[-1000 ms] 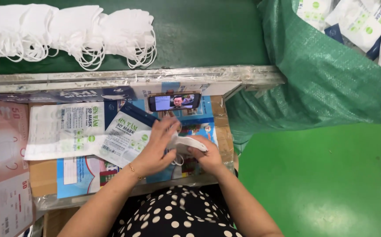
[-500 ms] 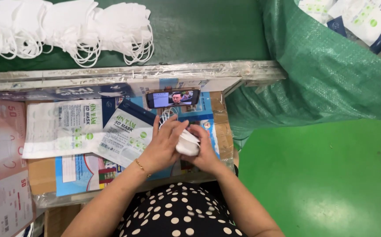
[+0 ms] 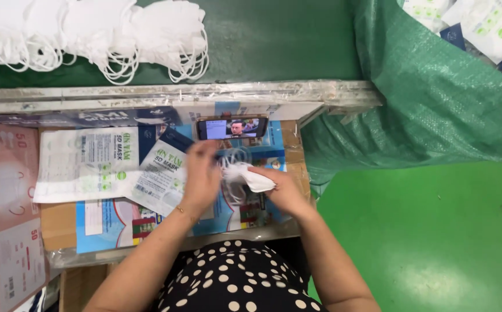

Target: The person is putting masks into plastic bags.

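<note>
Folding a white face mask (image 3: 252, 176) over the work surface, we grip it in our right hand (image 3: 280, 188); our left hand (image 3: 202, 173) is blurred, so its fingers are unclear. Next seems a printed pouch (image 3: 158, 176) needing opening. The green sack (image 3: 436, 92) holds packed pouches.

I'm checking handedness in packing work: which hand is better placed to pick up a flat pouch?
Left, probably. The left hand lies over the flat pouches, while the right hand grips the white mask.
</note>
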